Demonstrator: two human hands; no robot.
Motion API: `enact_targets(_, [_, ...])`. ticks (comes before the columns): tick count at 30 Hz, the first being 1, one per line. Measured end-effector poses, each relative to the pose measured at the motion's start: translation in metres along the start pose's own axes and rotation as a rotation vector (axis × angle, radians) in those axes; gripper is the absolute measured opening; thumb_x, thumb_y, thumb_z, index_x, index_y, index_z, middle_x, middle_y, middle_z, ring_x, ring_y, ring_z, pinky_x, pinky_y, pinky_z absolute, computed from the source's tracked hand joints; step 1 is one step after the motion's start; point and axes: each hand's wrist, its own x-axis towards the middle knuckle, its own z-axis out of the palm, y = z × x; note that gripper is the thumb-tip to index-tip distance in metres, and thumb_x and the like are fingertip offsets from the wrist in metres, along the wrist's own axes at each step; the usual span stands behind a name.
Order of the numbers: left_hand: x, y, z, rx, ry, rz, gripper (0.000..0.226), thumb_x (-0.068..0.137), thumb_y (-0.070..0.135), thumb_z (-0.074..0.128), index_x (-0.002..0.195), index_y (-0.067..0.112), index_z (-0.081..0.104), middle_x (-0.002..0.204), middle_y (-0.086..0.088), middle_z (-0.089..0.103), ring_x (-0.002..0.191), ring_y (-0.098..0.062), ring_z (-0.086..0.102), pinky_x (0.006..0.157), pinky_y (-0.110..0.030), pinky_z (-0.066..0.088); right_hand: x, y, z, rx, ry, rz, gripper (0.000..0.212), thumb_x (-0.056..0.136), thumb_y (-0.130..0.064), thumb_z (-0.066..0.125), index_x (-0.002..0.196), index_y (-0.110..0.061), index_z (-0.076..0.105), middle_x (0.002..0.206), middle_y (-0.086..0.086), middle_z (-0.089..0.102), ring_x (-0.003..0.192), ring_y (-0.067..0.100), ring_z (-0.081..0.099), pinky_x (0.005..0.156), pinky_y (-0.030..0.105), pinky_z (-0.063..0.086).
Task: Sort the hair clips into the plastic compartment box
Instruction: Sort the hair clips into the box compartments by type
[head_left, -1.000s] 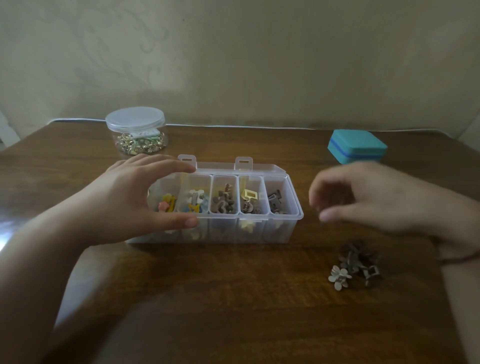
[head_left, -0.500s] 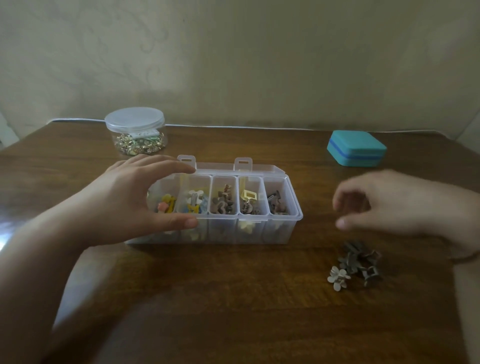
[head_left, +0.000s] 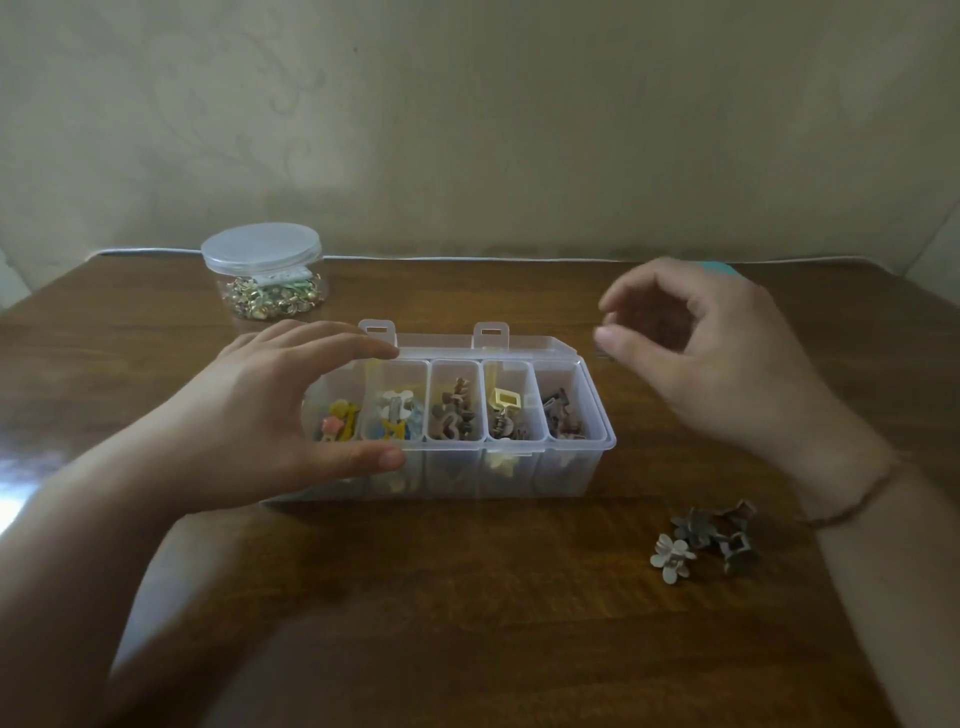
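The clear plastic compartment box stands open at mid-table, and its five compartments hold coloured, white, brown and yellow hair clips. My left hand grips its left end, thumb on the front wall and fingers over the back rim. My right hand hovers just beyond the box's right end, blurred, with curled fingers and the thumb apart from the forefinger. I cannot make out whether it holds anything. Loose hair clips, brown and grey with one white flower clip, lie in a small pile at front right.
A round clear jar with gold pieces stands at the back left. A sliver of a teal case shows behind my right hand. The wall runs right behind the wooden table.
My right hand drifted right toward the loose pile, then came back up and left beside the box's right end, covering the teal case. My left hand and the box stayed still.
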Motion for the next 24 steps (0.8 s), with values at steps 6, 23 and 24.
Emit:
enact_targets(6, [0.000, 0.000, -0.001, 0.001, -0.011, -0.010, 0.090, 0.056, 0.098, 0.044, 0.135, 0.054, 0.044, 0.139, 0.023, 0.047, 0.132, -0.009, 0.040, 0.109, -0.049, 0.037, 0.001, 0.003, 0.005, -0.090, -0.009, -0.017, 0.014, 0.082, -0.028, 0.071, 0.093, -0.033, 0.065, 0.088, -0.018, 0.063, 0.083, 0.001, 0.061, 0.066, 0.013, 0.049])
enact_targets(23, [0.001, 0.005, 0.003, 0.014, 0.017, -0.006, 0.090, 0.058, 0.098, 0.042, 0.133, 0.050, 0.048, 0.138, 0.018, 0.051, 0.132, -0.014, 0.044, 0.106, -0.052, 0.040, -0.001, 0.027, -0.032, -0.386, -0.932, 0.435, 0.037, 0.083, -0.010, 0.070, 0.095, -0.041, 0.052, 0.077, -0.010, 0.071, 0.068, -0.003, 0.065, 0.064, 0.024, 0.051])
enact_targets(24, [0.001, 0.006, 0.004, 0.017, 0.020, -0.004, 0.089, 0.059, 0.098, 0.042, 0.133, 0.049, 0.048, 0.138, 0.018, 0.052, 0.131, -0.014, 0.045, 0.106, -0.051, 0.040, 0.000, 0.027, -0.033, -0.418, -0.804, 0.393, 0.034, 0.084, -0.013, 0.069, 0.093, -0.041, 0.053, 0.074, -0.012, 0.071, 0.069, -0.004, 0.064, 0.065, 0.022, 0.050])
